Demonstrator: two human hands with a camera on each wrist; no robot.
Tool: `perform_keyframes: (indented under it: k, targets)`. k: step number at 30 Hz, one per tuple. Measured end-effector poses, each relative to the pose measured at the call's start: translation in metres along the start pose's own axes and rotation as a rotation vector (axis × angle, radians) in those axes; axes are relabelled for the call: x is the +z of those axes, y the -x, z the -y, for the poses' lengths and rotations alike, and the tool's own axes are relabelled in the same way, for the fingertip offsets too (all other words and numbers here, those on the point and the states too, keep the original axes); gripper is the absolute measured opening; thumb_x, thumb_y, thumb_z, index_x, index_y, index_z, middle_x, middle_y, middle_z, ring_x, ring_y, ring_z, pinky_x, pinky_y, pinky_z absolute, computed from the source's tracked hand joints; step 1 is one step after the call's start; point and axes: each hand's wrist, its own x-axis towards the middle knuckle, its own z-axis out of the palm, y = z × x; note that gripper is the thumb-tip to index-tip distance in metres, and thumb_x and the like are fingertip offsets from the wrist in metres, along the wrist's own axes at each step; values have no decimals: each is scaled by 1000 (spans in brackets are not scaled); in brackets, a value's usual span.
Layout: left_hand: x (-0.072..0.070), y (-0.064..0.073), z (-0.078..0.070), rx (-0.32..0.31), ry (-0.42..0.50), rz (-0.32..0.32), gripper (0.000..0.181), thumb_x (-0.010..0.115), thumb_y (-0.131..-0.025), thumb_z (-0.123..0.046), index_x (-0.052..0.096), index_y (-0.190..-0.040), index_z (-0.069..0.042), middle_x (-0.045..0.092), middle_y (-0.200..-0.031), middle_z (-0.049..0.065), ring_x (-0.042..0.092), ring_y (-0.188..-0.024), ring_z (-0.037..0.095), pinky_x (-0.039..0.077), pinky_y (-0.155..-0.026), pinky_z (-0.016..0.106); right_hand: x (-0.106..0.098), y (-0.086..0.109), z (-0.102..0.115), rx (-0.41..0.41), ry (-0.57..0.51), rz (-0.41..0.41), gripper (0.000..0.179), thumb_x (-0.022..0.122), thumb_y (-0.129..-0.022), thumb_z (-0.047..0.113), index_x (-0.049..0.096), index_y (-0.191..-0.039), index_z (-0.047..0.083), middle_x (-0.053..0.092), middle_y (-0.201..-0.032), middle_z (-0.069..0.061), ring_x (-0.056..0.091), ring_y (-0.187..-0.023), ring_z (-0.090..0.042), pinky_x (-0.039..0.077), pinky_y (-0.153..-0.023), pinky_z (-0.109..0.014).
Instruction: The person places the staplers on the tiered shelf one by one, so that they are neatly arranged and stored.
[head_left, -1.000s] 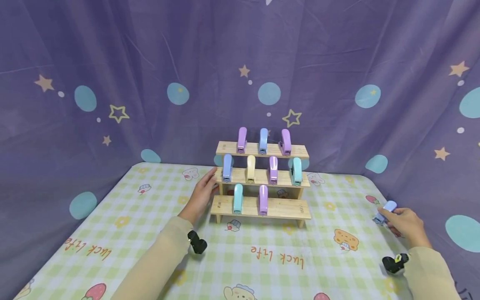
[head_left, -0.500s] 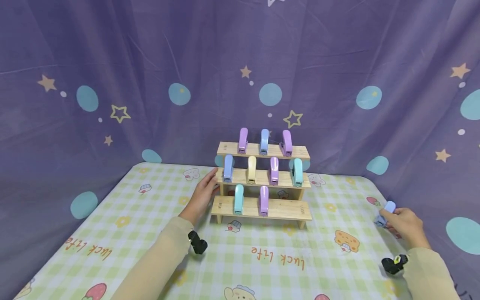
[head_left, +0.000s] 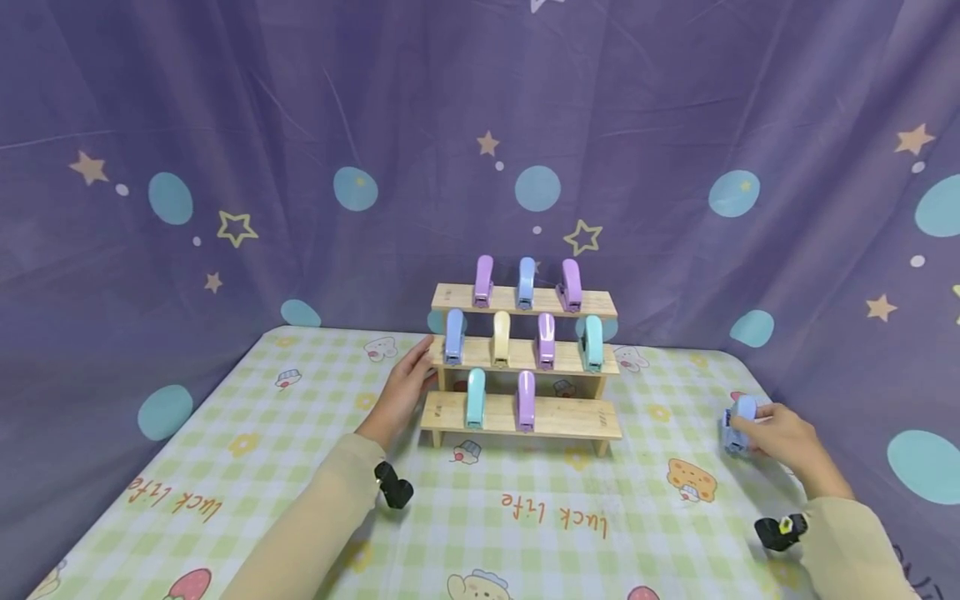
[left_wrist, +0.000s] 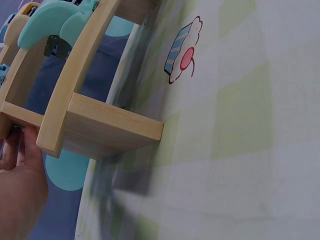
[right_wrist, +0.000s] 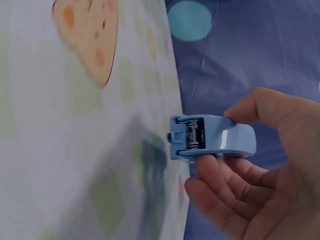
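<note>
At the right of the head view, my right hand (head_left: pixel 786 442) pinches a light blue mini stapler (head_left: pixel 738 423) between thumb and fingers. The right wrist view shows the stapler (right_wrist: pixel 212 136) with its metal spring end toward the tablecloth and a shadow beside it. My left hand (head_left: pixel 401 390) holds the left end of a three-tier wooden rack (head_left: pixel 570 415) at its middle tier; in the left wrist view its fingers (left_wrist: pixel 33 145) bend at the wood. Several staplers stand on the rack, among them a teal stapler (head_left: pixel 476 398) and a purple stapler (head_left: pixel 526 402) on the bottom tier.
On the middle tier stand blue, yellow (head_left: pixel 501 338), purple and teal (head_left: pixel 592 343) staplers. Two purple staplers flank a blue stapler (head_left: pixel 526 283) on the top tier. A green checked tablecloth (head_left: pixel 300 467) covers the table, and a purple curtain (head_left: pixel 420 108) hangs behind.
My right hand has moved left with the blue stapler, which now stands more upright. The left hand and the rack stay where they were.
</note>
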Motion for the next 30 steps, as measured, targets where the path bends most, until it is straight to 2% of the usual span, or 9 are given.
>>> perform_keyframes:
  k: [2,5,8,13,19,30]
  targets:
    - [0,0,-1,2,-2,4,52,40,-111,-23,27,-159,-11,29,-161,12,34,-144,28,35,-118,39,3,1,9,-32,-8,28,67,62,-95,39,42,-126,-17,71,-99,-22,70,-72,-18,55,-66,-29]
    - [0,0,-1,2,-2,2,52,40,-111,-23,27,-159,-11,29,-161,12,35,-143,29,35,-118,39,7,5,23,-79,-41,66,72,63,-95,34,36,-138,-18,62,-115,-32,70,-75,-19,59,-66,-29]
    - [0,0,-1,1,4,-2,51,40,-111,-23,28,-159,-11,30,-160,12,36,-143,28,36,-117,39,10,10,36,-120,-64,93,74,65,-95,32,34,-139,-18,58,-117,-35,70,-77,-21,61,-68,-32]
    - [0,1,-1,0,6,-1,51,40,-111,-22,28,-159,-12,30,-160,13,36,-143,28,36,-117,39,12,16,56,-168,-31,103,58,66,-95,34,45,-122,-13,66,-103,-24,71,-77,-23,61,-72,-40]
    - [0,1,0,8,9,11,51,40,-111,-23,28,-159,-11,31,-160,13,36,-142,29,36,-117,40,15,24,83,-206,11,113,62,68,-94,39,48,-127,-10,65,-107,-20,71,-79,-23,59,-76,-47]
    - [0,1,-1,0,-1,1,51,41,-111,-24,29,-159,-12,30,-160,12,36,-142,29,36,-117,39,36,30,128,-308,-51,162,56,72,-92,36,51,-125,-4,65,-103,-13,69,-78,-21,58,-70,-38]
